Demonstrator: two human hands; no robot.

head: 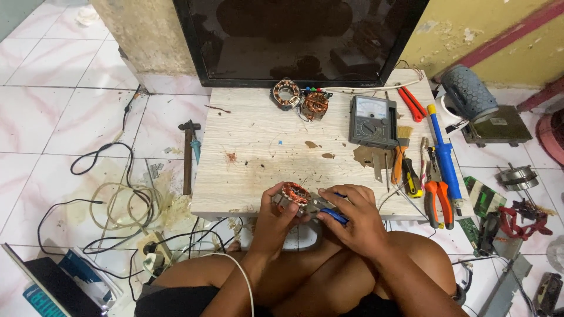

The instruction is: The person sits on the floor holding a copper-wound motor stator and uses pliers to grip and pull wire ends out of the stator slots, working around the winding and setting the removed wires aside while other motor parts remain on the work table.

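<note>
My left hand (270, 226) grips a small motor stator with copper windings (292, 194) at the near edge of the low wooden table (252, 152). Beside it, my right hand (355, 220) holds blue-handled pliers (330, 212) whose metal jaws meet the stator. Both hands hover just above my crossed legs. Two more copper-wound stators (286, 93) (315, 105) rest at the table's far edge.
A grey analog multimeter (372, 121), brush, screwdrivers, orange-handled pliers (439, 202), red cutters (412, 103) and a blue desoldering pump (445, 154) crowd the table's right side. A dark screen (299, 35) stands behind. A hammer (188, 158), cables and a power strip (154, 249) lie on the floor at left.
</note>
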